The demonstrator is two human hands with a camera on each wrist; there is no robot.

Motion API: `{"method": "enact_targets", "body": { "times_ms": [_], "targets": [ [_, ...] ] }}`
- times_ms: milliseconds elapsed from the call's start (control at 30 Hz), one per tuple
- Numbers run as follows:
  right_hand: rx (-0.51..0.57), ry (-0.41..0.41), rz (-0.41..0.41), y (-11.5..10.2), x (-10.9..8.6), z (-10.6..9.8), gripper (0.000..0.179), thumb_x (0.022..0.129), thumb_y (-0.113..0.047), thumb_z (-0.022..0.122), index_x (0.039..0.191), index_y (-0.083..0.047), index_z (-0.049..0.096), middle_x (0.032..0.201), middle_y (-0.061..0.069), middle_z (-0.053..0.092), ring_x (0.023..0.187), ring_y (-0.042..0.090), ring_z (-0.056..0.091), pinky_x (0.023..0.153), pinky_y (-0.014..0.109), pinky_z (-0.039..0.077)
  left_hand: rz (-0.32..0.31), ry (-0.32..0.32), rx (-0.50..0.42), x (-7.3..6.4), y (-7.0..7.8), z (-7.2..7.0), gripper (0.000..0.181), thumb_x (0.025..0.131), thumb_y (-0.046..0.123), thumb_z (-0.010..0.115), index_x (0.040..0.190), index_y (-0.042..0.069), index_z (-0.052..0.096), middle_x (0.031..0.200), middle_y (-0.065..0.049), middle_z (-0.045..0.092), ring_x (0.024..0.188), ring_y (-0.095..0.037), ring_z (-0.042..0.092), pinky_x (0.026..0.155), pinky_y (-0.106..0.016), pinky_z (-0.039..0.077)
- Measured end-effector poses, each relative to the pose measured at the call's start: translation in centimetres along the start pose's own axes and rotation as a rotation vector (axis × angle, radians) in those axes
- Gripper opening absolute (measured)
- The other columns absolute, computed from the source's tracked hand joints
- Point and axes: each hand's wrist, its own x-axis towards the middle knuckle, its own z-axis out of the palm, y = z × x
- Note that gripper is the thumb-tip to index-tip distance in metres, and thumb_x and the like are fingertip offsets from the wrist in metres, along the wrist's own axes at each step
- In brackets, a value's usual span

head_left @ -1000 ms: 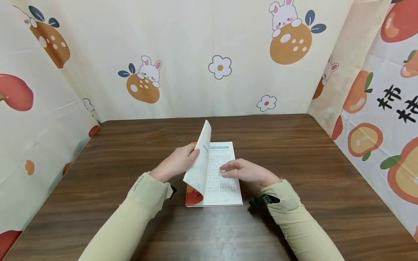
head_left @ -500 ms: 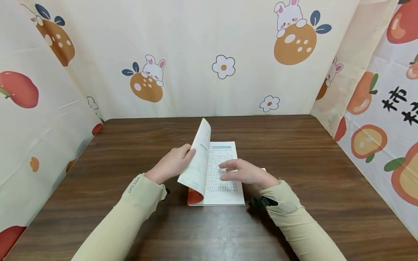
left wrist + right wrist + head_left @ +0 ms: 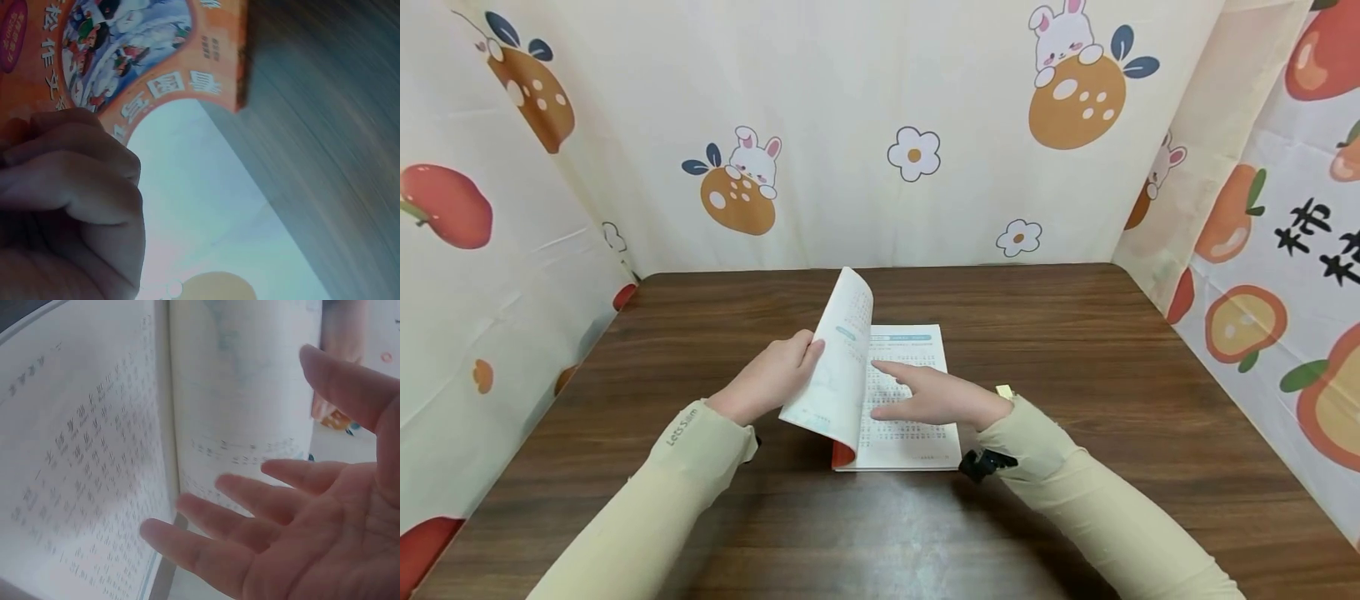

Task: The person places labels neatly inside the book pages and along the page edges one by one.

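A paperback book lies part open on the table, its printed right page (image 3: 910,450) flat and its left-side pages (image 3: 838,379) raised and curving. My left hand (image 3: 767,379) grips the outer edge of those raised pages. In the left wrist view its curled fingers (image 3: 94,181) are beside the orange cover (image 3: 215,37), which bears a picture and large characters. Over the right page is my right hand (image 3: 943,398), fingers extended and spread. The right wrist view shows this palm (image 3: 331,531) with nothing in it, near the fold; whether the fingertips touch the paper I cannot tell.
The dark wooden table (image 3: 700,308) reaches back to a patterned curtain (image 3: 835,167), with more printed cloth at both sides. A small yellow piece (image 3: 1004,391) shows beside the right cuff. Each wrist wears a black strap (image 3: 988,464), the left one mostly hidden.
My left hand has moved left, drawing the raised pages further over and showing more of their printed face. My right hand has shifted slightly left towards the fold, its fingers spreading wider.
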Motion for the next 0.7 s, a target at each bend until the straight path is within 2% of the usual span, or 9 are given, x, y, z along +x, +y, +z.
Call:
{"method": "enact_targets", "body": {
  "times_ms": [133,333,500,700],
  "targets": [
    [-0.02,-0.011,-0.025,-0.3,1.3,0.6,0.082,0.094,-0.037,0.067,0.157,-0.008,0.025,0.161,0.01,0.032,0.148,0.026,0.031,0.119,0.045,0.029,-0.029,-0.01,0.014,-0.2,-0.7,-0.3,0.035,0.108,0.035,0.034,0.117,0.005,0.051,0.083,-0.008,0.06,0.069,-0.017,0.057,0.066,-0.031,0.047],
    [-0.016,-0.021,-0.049,-0.9,2.5,1.7,0.09,0.095,-0.039,0.065,0.158,0.0,0.013,0.166,0.013,0.016,0.153,0.023,0.017,0.122,0.041,0.02,-0.065,-0.052,0.055,-0.5,-1.8,-0.8,0.037,0.108,0.035,0.033,0.118,0.004,0.05,0.084,-0.008,0.058,0.074,-0.019,0.055,0.071,-0.034,0.045],
    [0.055,-0.038,-0.043,-1.3,3.0,2.7,0.094,0.096,-0.04,0.062,0.159,-0.003,0.002,0.167,0.011,0.005,0.154,0.019,0.008,0.123,0.04,0.016,-0.101,-0.082,0.082,-0.6,-2.9,-1.1,0.04,0.109,0.037,0.031,0.123,0.004,0.048,0.089,-0.009,0.06,0.08,-0.02,0.056,0.075,-0.037,0.045],
    [0.07,-0.03,-0.061,-1.7,3.3,3.8,0.093,0.097,-0.04,0.06,0.159,-0.005,0.001,0.168,0.009,0.001,0.154,0.019,0.004,0.124,0.04,0.015,-0.134,-0.087,0.075,-1.0,-4.0,-1.4,0.041,0.109,0.035,0.032,0.127,0.002,0.047,0.092,-0.01,0.06,0.082,-0.022,0.055,0.076,-0.037,0.044]
  ]
}}
